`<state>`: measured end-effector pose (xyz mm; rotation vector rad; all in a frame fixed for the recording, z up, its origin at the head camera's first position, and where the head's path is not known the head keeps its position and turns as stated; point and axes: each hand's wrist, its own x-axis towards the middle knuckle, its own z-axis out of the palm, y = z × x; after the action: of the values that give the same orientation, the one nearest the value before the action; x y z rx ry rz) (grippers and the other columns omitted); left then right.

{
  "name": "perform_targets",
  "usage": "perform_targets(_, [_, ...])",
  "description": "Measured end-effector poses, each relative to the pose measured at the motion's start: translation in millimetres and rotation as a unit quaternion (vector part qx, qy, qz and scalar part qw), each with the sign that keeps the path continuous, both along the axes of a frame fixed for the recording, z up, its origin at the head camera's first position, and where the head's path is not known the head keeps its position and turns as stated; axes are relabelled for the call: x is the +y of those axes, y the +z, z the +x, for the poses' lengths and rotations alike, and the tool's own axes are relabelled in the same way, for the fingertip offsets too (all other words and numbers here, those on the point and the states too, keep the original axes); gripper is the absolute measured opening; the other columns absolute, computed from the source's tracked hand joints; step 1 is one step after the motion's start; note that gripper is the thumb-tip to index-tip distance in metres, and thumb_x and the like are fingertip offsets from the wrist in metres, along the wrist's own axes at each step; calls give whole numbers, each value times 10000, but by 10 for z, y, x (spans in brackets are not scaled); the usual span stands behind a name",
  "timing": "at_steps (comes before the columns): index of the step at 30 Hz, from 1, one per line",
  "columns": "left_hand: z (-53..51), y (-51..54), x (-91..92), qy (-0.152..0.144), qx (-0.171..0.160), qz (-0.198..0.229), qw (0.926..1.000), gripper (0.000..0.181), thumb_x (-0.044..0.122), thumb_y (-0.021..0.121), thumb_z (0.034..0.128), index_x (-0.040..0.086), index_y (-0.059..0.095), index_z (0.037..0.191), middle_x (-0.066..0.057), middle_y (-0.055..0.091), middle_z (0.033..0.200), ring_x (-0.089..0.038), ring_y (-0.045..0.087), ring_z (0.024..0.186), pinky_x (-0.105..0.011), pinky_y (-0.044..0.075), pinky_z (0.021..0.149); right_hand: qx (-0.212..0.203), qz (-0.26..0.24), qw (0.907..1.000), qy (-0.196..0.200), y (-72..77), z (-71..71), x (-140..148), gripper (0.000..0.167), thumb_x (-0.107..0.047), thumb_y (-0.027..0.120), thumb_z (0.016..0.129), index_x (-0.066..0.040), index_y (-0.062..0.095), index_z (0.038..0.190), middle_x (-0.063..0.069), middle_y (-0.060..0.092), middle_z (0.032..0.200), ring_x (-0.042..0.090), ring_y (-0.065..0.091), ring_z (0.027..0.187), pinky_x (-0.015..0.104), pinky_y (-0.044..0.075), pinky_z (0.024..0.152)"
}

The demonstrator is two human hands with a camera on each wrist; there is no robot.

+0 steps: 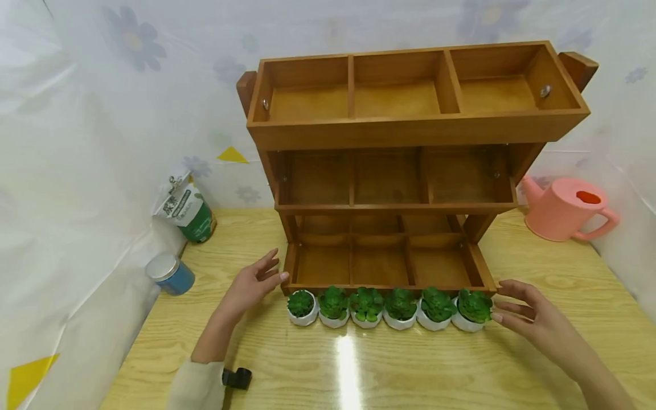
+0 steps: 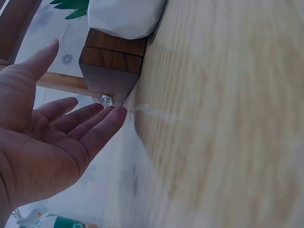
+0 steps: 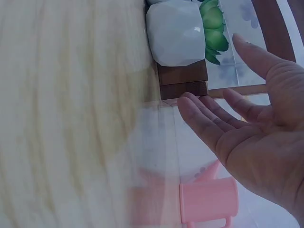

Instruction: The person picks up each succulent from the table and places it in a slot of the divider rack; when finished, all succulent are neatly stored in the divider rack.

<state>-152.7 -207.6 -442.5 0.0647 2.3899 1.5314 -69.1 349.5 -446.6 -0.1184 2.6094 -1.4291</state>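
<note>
A brown wooden shelf (image 1: 389,131) with three divided tiers stands on the table. Several green succulents in white pots (image 1: 366,307) form a row along its front edge. Beside the shelf's lower left corner, my left hand (image 1: 251,287) is held with relaxed fingers and nothing in it; the left wrist view shows its palm near the wooden corner (image 2: 111,64) and a white pot (image 2: 123,16). My right hand (image 1: 538,322) is at the lower right corner, fingers relaxed, close to the rightmost pot (image 1: 468,322). Whether its fingertips touch the shelf or pot, I cannot tell.
At the left stand a green and white pouch (image 1: 192,213) with a clip and a blue jar (image 1: 171,275) with a silvery lid. A pink watering can (image 1: 564,210) is at the right, and a small black object (image 1: 238,378) lies by the left sleeve.
</note>
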Motion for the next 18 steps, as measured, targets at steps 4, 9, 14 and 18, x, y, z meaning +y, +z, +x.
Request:
perform_targets(4, [-27,-21,20,-67,6,5,10000,861,507,710,920,258,278,1621,-142,387,1618,-353,438,1459,-480,502,1083,-74,-64,9999,63,-52,10,12,600,-123,648,1002,45,314,1472,-198,501,1269,-167,570,1044,215,593,763])
perform_targets(9, [-55,-27,63,-161,-26,116,9998,833,454,704,944,242,272,1624,-173,371,1620,-370,438,1453,-484,510,1071,-271,-64,9996,108,-60,26,-4,639,-145,659,997,40,300,1492,-46,483,1344,-171,572,1045,216,596,781])
perform_targets(14, [-77,-29,106,-120,-62,66,9999,830,457,709,940,258,278,1621,-155,388,1612,-360,445,1449,-460,525,1055,-419,13,9991,13,-70,88,-28,660,-178,662,1000,52,294,1497,280,409,1458,-204,543,1029,207,591,781])
perform_targets(18, [-93,-46,113,-61,-144,152,9998,825,446,712,940,283,274,1620,-145,383,1616,-349,452,1447,-441,536,1044,-444,72,9990,-60,-76,100,-37,639,-192,671,995,39,327,1481,130,503,1401,-196,551,1024,215,593,786])
